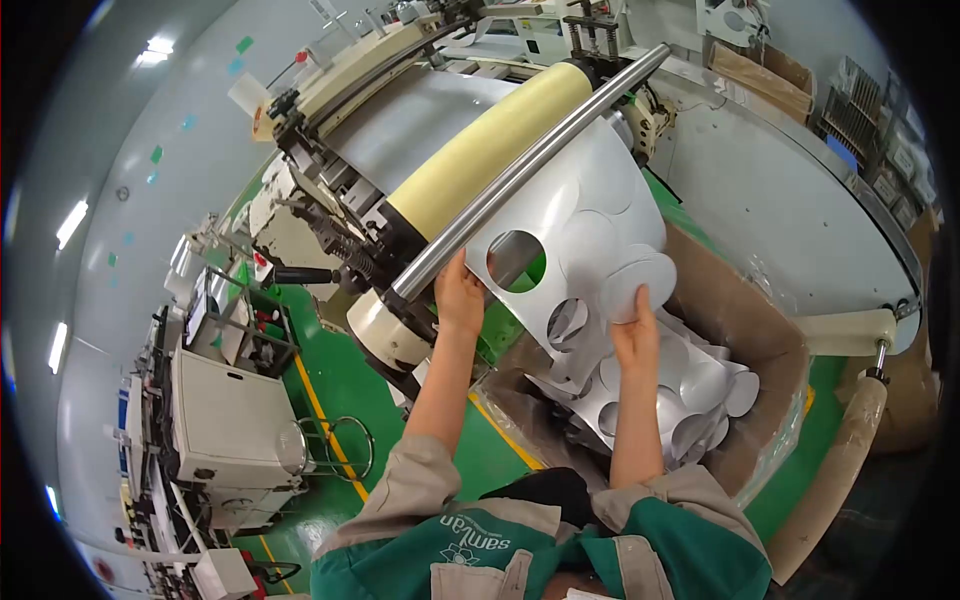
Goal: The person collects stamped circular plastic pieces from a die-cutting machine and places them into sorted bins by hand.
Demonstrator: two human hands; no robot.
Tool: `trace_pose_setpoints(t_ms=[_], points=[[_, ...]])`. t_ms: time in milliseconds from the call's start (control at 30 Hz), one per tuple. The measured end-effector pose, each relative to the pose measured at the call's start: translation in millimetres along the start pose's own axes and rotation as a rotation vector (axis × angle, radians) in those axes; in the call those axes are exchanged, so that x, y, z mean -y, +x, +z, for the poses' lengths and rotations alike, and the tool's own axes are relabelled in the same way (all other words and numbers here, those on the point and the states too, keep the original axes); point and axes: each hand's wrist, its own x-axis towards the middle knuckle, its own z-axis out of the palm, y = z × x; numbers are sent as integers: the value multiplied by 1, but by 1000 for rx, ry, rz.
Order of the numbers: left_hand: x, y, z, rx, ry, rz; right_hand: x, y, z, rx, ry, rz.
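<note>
A wide white plastic sheet (pixel 528 208) hangs down from the machine, with round cut-outs in it. Its left edge is pinched by my left hand (pixel 460 297), just below the steel bar (pixel 540 160); some of those fingers are hidden behind the sheet. My right hand (pixel 635 338) grips a white disc (pixel 640 275) by its lower edge, in front of the sheet's lower right part. Another disc seems to lie partly under it. Other round outlines still sit in the sheet. A yellow roller (pixel 490 145) lies behind the bar.
Below the sheet stands a large cardboard box (pixel 765 345) with a clear plastic liner, holding loose discs and cut sheet scraps. A padded arm (pixel 835 470) curves at the right. On the left are a white cabinet (pixel 230 415) and a stool (pixel 350 447) on the green floor.
</note>
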Motion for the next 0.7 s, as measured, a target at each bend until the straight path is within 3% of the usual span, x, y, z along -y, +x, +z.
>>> trace_pose_setpoints(t_ms=[200, 300, 400, 467, 567, 667, 700], points=[[12, 13, 4, 98, -73, 14, -12, 15, 70, 261, -654, -91], [27, -7, 7, 111, -16, -44, -28, 23, 92, 343, -1051, 38], [30, -30, 9, 139, -2, -79, -43, 37, 71, 332, -1083, 176], [25, -31, 11, 184, 65, -92, -47, 36, 55, 317, -804, 151], [18, -21, 7, 100, -15, -174, -44, 20, 35, 180, -262, 146], [5, -9, 1, 59, -82, -86, -21, 12, 2, 51, 139, 172], [-1, -7, 4, 52, -40, -20, -12, 9, -1, 26, 125, 149]])
